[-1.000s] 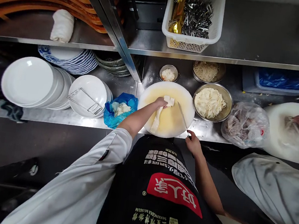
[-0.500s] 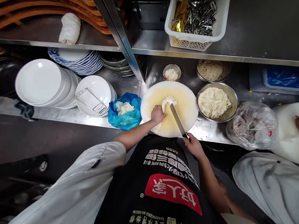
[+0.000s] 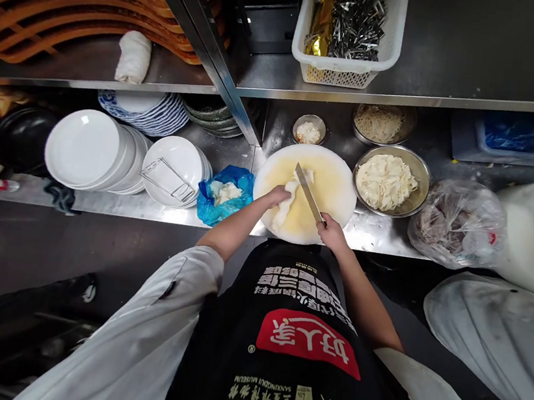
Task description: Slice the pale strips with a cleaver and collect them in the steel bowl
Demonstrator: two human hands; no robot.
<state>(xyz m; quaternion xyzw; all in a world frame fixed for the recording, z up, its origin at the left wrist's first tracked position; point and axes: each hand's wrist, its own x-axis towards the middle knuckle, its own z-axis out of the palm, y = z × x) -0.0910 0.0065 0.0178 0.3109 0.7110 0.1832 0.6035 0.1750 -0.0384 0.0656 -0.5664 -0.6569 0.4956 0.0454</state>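
Note:
My right hand [image 3: 333, 232] is wrapped round the handle of a long knife [image 3: 311, 196]. The blade slants away to the left over the round white cutting board [image 3: 340, 183], its tip by a small pale piece at the board's middle. Left of the blade, the closed fingers of my left hand [image 3: 277, 197] are on a long, soft white strip of food [image 3: 284, 212], whose exact kind I cannot make out. That strip runs down toward the near edge of the board.
Right of the board is a metal bowl [image 3: 424, 193] of pale sliced food, then a clear plastic bag [image 3: 458, 225]. A blue bag [image 3: 205, 200] and stacked white plates [image 3: 81, 148] stand left. The shelf above holds a white basket [image 3: 338, 75]. A co-worker's white sleeve [image 3: 491, 328] is at right.
My right hand and the knife have moved up and left across the board. My left hand has moved slightly left, and the white strip now shows stretching toward the near edge.

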